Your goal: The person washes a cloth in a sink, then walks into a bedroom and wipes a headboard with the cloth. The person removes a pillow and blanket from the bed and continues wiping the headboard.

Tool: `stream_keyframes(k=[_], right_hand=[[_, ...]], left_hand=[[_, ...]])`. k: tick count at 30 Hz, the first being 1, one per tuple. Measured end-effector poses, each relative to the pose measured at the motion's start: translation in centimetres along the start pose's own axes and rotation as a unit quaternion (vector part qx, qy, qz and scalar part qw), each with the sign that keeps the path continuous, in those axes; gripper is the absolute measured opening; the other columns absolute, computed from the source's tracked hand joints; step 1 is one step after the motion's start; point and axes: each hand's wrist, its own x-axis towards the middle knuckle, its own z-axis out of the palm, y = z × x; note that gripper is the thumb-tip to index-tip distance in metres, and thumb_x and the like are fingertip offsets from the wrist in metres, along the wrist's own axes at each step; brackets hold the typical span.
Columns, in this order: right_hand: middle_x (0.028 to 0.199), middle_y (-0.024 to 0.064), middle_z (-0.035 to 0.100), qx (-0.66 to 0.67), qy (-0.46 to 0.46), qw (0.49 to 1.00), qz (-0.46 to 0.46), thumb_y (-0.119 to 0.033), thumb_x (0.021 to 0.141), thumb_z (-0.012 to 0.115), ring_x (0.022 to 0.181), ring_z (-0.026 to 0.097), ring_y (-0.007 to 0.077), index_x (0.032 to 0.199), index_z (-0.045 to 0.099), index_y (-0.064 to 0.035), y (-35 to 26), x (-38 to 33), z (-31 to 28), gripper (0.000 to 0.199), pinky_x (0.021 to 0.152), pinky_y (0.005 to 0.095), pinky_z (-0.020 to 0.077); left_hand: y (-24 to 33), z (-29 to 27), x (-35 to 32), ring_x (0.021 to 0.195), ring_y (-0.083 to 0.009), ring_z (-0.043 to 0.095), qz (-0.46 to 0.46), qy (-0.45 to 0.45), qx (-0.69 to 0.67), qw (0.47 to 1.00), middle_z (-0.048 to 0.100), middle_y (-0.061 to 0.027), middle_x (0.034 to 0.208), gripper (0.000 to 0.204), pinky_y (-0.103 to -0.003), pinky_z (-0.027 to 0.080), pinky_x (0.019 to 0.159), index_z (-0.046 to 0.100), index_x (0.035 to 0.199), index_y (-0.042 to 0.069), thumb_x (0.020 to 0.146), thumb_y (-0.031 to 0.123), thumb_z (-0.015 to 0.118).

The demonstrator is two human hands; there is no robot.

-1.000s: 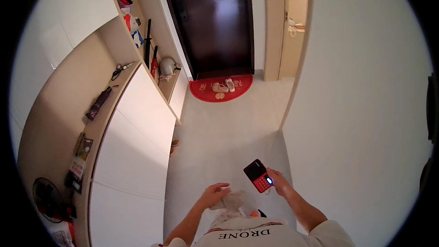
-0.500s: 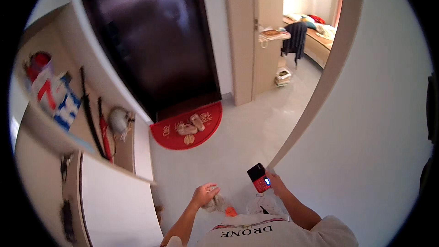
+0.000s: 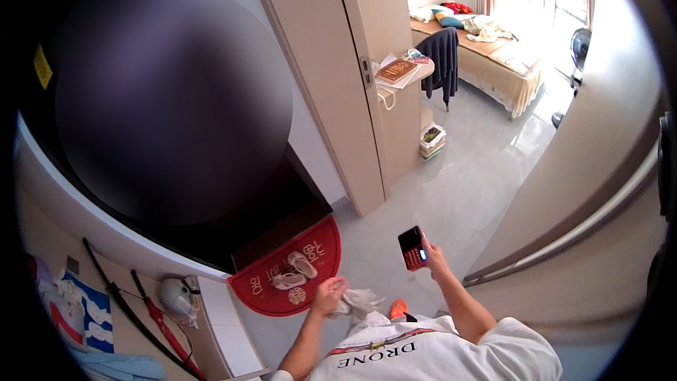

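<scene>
My right hand [image 3: 435, 257] is closed around a small red handheld device [image 3: 414, 248] with a black screen, a keypad and a lit spot at its lower edge. Pinched in my left hand [image 3: 328, 296] is a crumpled, pale grey piece of cloth [image 3: 358, 303], hanging loosely beside the fingers. The two hands are apart, both in front of my white shirt [image 3: 395, 356]. Beneath them an orange shoe [image 3: 399, 309] shows on one foot.
A red half-round mat [image 3: 321, 240] with pale shoes [image 3: 302, 265] lies by the dark door at left. Shelves hold a sheathed sword [image 3: 134, 307], a red umbrella [image 3: 161, 321] and a grey helmet [image 3: 178, 298]. Through the doorway stand a bed [image 3: 486, 49], a draped chair [image 3: 441, 60] and books [image 3: 432, 142].
My view has shifted toward the bedroom doorway, and more of the room and the door at right shows. Both hands keep hold of the device and the cloth.
</scene>
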Motion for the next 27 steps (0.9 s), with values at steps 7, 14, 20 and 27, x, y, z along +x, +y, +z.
stream_keyframes(k=[7, 14, 20, 27], right_hand=[[0.093, 0.0058, 0.059, -0.047, -0.009, 0.998, -0.043, -0.045, 0.091, 0.05, 0.082, 0.052, 0.0132, 0.11, 0.058, 0.0043, -12.3, 16.2, 1.9, 0.054, 0.073, 0.0317, 0.0464], [0.086, 0.0036, 0.059, -0.12, 0.043, 0.99, -0.057, -0.048, 0.089, 0.051, 0.08, 0.051, 0.0127, 0.105, 0.061, 0.0024, -24.5, 28.6, 0.2, 0.054, 0.069, 0.0291, 0.0431], [0.081, 0.005, 0.059, -0.26, -0.017, 0.951, -0.166, -0.043, 0.089, 0.051, 0.078, 0.052, 0.0132, 0.1, 0.06, 0.0029, -37.7, 41.0, -0.9, 0.048, 0.069, 0.0306, 0.0428], [0.105, 0.0226, 0.06, -0.518, -0.205, 0.775, -0.297, -0.044, 0.087, 0.052, 0.1, 0.056, 0.0352, 0.113, 0.054, -0.0012, -53.6, 61.1, 0.7, 0.05, 0.085, 0.0396, 0.0435]], left_hand=[[-0.1, -1.9, 20.2, 0.084, -0.0117, 0.06, -0.06, 0.007, -0.113, 0.992, 0.065, -0.0113, 0.094, 0.036, -0.025, 0.048, 0.072, 0.059, 0.108, -0.001, 0.083, 0.024, 0.066], [5.6, 3.5, 41.1, 0.082, -0.0181, 0.064, -0.02, -0.112, 0.073, 0.991, 0.067, -0.0139, 0.09, 0.042, -0.031, 0.05, 0.072, 0.064, 0.103, 0.003, 0.077, 0.036, 0.07], [16.9, 10.9, 51.0, 0.076, -0.0189, 0.064, 0.063, -0.175, 0.258, 0.948, 0.067, -0.0121, 0.084, 0.042, -0.032, 0.05, 0.071, 0.063, 0.108, 0.008, 0.078, 0.037, 0.068], [18.2, 18.9, 60.6, 0.085, -0.0255, 0.065, -0.02, -0.112, 0.19, 0.975, 0.067, -0.0149, 0.089, 0.047, -0.035, 0.049, 0.075, 0.063, 0.109, 0.012, 0.077, 0.045, 0.065]])
